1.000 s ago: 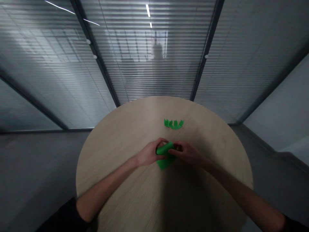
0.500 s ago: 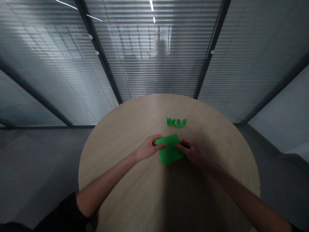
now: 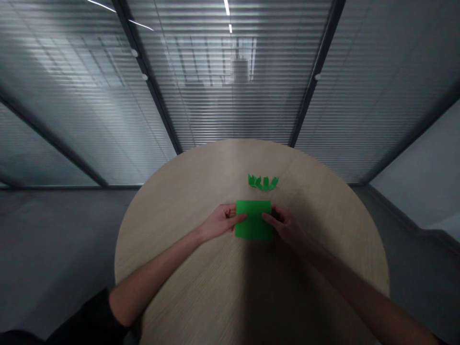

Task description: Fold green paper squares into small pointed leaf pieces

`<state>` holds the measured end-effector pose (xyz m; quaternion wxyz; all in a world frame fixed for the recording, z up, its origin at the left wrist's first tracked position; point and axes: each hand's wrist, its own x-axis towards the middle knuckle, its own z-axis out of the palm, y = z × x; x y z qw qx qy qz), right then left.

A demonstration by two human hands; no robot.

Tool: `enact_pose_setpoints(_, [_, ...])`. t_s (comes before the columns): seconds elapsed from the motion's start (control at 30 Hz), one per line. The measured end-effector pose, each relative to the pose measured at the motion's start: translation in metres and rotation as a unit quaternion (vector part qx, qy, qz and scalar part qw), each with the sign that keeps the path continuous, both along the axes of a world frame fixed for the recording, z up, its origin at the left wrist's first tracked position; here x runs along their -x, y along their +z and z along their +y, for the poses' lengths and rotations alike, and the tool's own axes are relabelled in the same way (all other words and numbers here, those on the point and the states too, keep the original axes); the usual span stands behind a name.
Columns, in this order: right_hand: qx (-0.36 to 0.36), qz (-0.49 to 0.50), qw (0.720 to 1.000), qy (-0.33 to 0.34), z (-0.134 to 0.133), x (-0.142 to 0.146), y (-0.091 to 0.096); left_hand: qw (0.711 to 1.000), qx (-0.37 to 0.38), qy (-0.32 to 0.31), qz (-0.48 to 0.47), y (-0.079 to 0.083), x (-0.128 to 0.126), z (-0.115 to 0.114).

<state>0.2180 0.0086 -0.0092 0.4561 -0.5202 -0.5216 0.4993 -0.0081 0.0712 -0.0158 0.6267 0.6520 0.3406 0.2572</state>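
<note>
A green square sheet of paper [image 3: 253,221] is held flat just above the round wooden table [image 3: 201,287], near its middle. My left hand [image 3: 220,221] pinches the sheet's left edge, thumb on top. My right hand [image 3: 286,226] pinches its right edge the same way. Both hands are closed on the paper. Beyond the sheet, several small folded green paper pieces [image 3: 263,182] lie in a short row on the tabletop.
Glass partitions with horizontal blinds and dark frames [image 3: 154,91] stand behind the table. Grey floor [image 3: 53,249] surrounds the table on both sides. A blurred reflection shows in the glass straight ahead.
One second ago the green sheet was curled into a roll between my hands. It has since been opened out flat and squared up, with both hands shifted to its side edges.
</note>
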Motion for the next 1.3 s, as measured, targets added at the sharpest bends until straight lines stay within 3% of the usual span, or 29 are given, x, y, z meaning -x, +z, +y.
enact_pose_setpoints(0.13, [0.017,0.004,1.0,-0.007,-0.0004,0.0004,-0.0006,0.997,0.04,-0.032,-0.049,0.002,-0.0014,-0.0045])
enact_pose_setpoints(0.4, [0.009,0.02,0.999,-0.049,0.0041,-0.0032,-0.004,1.0,0.002,0.001,0.015,0.0012,-0.0009,-0.0071])
enact_pose_setpoints(0.6, [0.022,0.035,0.998,-0.036,0.0032,-0.0025,-0.0046,1.0,-0.003,0.016,-0.026,0.0017,-0.0015,-0.0042])
enact_pose_setpoints(0.8, [0.049,0.062,0.996,-0.041,0.0033,-0.0016,-0.0039,0.995,0.038,0.038,-0.081,-0.0001,-0.002,-0.0043])
enact_pose_setpoints(1.0, [0.059,0.097,0.992,-0.056,0.002,-0.0012,-0.003,0.997,0.05,0.016,-0.062,-0.0009,-0.0016,-0.0039])
enact_pose_setpoints(1.3, [0.066,0.117,0.989,-0.059,0.0002,-0.0026,0.0028,0.98,0.12,0.077,-0.14,-0.0005,-0.0012,-0.003])
